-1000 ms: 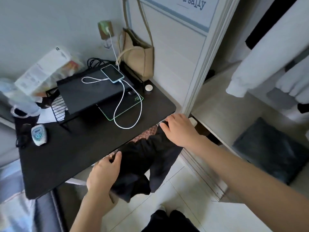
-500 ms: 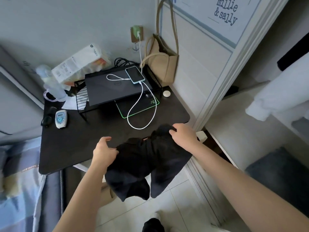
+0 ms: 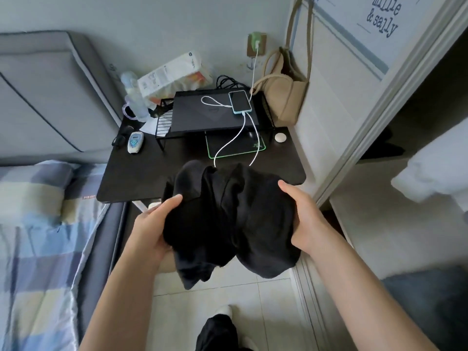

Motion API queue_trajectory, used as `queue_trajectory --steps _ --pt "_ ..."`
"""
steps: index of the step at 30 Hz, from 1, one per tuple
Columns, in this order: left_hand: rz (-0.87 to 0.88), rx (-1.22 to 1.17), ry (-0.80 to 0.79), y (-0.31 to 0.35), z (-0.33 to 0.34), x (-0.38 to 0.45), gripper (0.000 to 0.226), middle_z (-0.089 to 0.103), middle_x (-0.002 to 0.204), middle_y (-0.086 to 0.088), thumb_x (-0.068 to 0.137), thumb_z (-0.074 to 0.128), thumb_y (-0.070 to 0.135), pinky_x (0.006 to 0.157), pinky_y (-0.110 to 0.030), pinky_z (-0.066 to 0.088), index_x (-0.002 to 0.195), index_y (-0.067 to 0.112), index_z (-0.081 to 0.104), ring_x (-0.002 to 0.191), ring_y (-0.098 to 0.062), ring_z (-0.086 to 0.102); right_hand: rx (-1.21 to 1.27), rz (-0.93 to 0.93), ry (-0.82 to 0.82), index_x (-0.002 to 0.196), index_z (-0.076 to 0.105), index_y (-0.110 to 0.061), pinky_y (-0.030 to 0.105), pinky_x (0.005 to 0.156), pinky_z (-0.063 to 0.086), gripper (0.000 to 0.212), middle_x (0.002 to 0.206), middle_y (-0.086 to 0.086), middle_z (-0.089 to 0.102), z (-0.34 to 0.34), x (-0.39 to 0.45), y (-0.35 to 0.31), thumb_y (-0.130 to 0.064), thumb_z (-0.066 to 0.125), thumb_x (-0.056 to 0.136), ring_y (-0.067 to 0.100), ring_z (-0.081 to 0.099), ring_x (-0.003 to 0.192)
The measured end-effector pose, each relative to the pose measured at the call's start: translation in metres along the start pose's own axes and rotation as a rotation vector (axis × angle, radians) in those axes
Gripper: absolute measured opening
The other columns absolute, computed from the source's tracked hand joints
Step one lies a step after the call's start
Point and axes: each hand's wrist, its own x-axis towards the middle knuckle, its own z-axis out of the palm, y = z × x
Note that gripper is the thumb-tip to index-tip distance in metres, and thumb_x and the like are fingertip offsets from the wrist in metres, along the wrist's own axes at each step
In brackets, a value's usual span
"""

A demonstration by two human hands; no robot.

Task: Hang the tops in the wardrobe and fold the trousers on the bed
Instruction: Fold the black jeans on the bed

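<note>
Black soft fabric, a bunched garment [image 3: 228, 219], fills the middle of the head view; whether it is trousers or a top I cannot tell. It is held in the air in front of the near edge of the dark rectangular bedside table [image 3: 157, 171], and its upper folds cover a part of that edge. The left hand [image 3: 152, 224] grips the left side of the garment, with the thumb lying on top of the cloth and the other fingers hidden below it. The right hand [image 3: 304, 219] grips the right side in the same way, thumb on top, fingers curled under. The 2 lower ends of the garment hang down above the pale tiled floor [image 3: 228, 295].

On the table, toward its far edge, a closed black laptop [image 3: 210, 115] lies on a black wire stand [image 3: 164, 122], and a phone with a light blue case [image 3: 240, 102] rests on the right part of the laptop. A white charging cable [image 3: 235, 143] runs from the phone down to the table. A beige shoulder bag [image 3: 283, 97] hangs at the far right corner. Near the left edge lies a small white device [image 3: 135, 143].

The bed with the blue and yellow checked sheet [image 3: 33, 236] is at the left. The open white wardrobe [image 3: 374, 102] is at the right.
</note>
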Motion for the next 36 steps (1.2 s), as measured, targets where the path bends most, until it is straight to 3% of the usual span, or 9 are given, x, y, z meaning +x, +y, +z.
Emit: queue_trajectory --steps 4,9,14,17,20,24,28,32,36 --pt "0.214 -0.009 0.136 -0.019 -0.016 -0.039 0.023 0.073 0.102 -0.014 0.081 0.065 0.002 0.082 -0.041 0.056 0.099 0.014 0.072 0.094 -0.032 0.070 -0.188 -0.080 -0.093 0.112 0.068 -0.019 0.041 0.092 0.052 0.024 0.103 0.003 0.074 0.004 -0.015 0.007 -0.026 0.064 0.090 0.024 0.069 0.099" --pt "0.436 -0.100 0.282 -0.028 -0.055 -0.089 0.031 0.068 0.088 -0.007 0.083 0.051 -0.008 0.069 -0.028 0.053 0.092 0.017 0.067 0.078 -0.023 0.064 -0.305 -0.200 -0.280 0.111 0.067 -0.024 0.032 0.085 0.053 0.021 0.105 -0.003 0.073 0.034 -0.040 0.018 -0.016 0.052 0.098 0.014 0.068 0.102" --pt "0.565 -0.143 0.558 -0.034 -0.099 -0.128 0.034 0.057 0.064 0.007 0.079 0.038 -0.010 0.049 -0.014 0.041 0.074 0.015 0.060 0.057 -0.005 0.051 -0.471 -0.264 -0.498 0.121 0.062 -0.032 0.040 0.104 0.044 0.027 0.117 -0.010 0.069 0.078 -0.058 0.034 -0.023 0.049 0.100 0.010 0.061 0.115" --pt "0.603 -0.181 0.694 -0.039 -0.129 -0.145 0.031 0.050 0.065 0.005 0.082 0.036 -0.008 0.054 -0.021 0.035 0.079 0.015 0.056 0.058 -0.006 0.044 -0.523 -0.282 -0.618 0.125 0.059 -0.036 0.040 0.108 0.041 0.032 0.120 -0.014 0.067 0.108 -0.070 0.049 -0.018 0.048 0.100 0.007 0.058 0.119" --pt "0.576 -0.254 0.831 -0.050 -0.164 -0.159 0.031 0.055 0.062 0.008 0.089 0.040 -0.003 0.058 -0.025 0.035 0.104 0.019 0.054 0.057 -0.007 0.046 -0.418 -0.236 -0.656 0.125 0.058 -0.036 0.038 0.100 0.048 0.044 0.118 -0.008 0.068 0.133 -0.079 0.063 -0.006 0.057 0.092 0.013 0.063 0.113" --pt "0.579 -0.263 1.002 -0.076 -0.219 -0.190 0.053 0.053 0.073 -0.002 0.087 0.040 -0.005 0.059 -0.029 0.032 0.114 0.039 0.051 0.061 -0.012 0.044 -0.410 -0.300 -0.610 0.118 0.062 -0.037 0.039 0.089 0.055 0.058 0.114 -0.008 0.068 0.167 -0.089 0.095 0.006 0.067 0.079 0.016 0.066 0.106" --pt "0.577 -0.216 1.006 -0.094 -0.263 -0.226 0.048 0.066 0.082 0.006 0.085 0.041 -0.005 0.066 -0.029 0.040 0.085 0.033 0.071 0.076 -0.015 0.053 -0.598 -0.506 -0.625 0.121 0.059 -0.040 0.038 0.097 0.051 0.063 0.122 -0.009 0.064 0.209 -0.115 0.138 0.003 0.071 0.076 0.010 0.061 0.114" --pt "0.521 -0.156 0.833 -0.099 -0.296 -0.248 0.019 0.070 0.105 0.005 0.089 0.058 0.025 0.094 -0.038 0.043 0.102 0.030 0.071 0.103 -0.016 0.062 -0.838 -0.767 -0.825 0.134 0.049 -0.034 0.024 0.106 0.042 0.068 0.129 -0.020 0.055 0.255 -0.159 0.190 0.004 0.066 0.081 -0.005 0.048 0.124" --pt "0.464 -0.122 0.622 -0.087 -0.314 -0.260 0.059 0.071 0.111 0.008 0.064 0.063 0.063 0.081 -0.017 0.050 0.113 0.031 0.069 0.106 -0.004 0.065 -1.035 -0.744 -1.109 0.127 0.036 -0.039 0.014 0.084 0.049 0.065 0.107 -0.012 0.061 0.289 -0.210 0.258 0.003 0.060 0.084 -0.001 0.061 0.099"
